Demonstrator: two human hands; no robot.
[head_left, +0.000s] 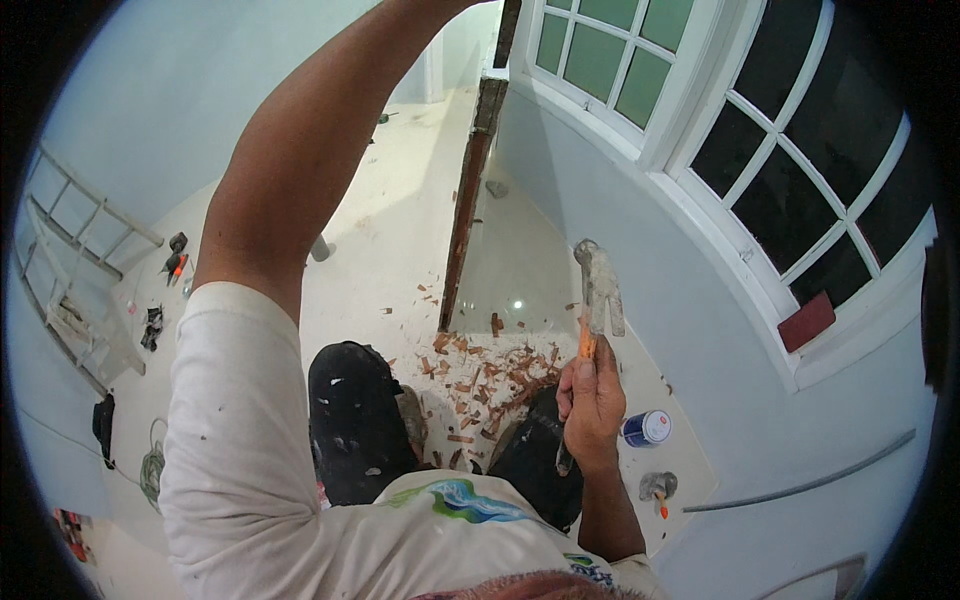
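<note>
My right hand (pixel 596 400) is closed around the handle of a claw hammer (pixel 603 288), whose worn grey head points up and away from me. An orange stretch of handle shows above the fingers, and a dark end sticks out below them. Raised far forward, my left arm (pixel 290 180) leaves the picture at the top edge. Only the edge of that hand shows there; its fingers are cut off. Close to it stands a rough brown wooden piece (pixel 468 215) with chipped edges. Wood chips (pixel 490 385) lie scattered on the floor between my knees.
A blue-and-white can (pixel 647 428) and an orange-handled tool (pixel 660 492) lie at my right by the wall. White-framed windows (pixel 770 130) rise above, with a reddish block (pixel 806 322) on the sill. A ladder (pixel 75 250) leans at far left.
</note>
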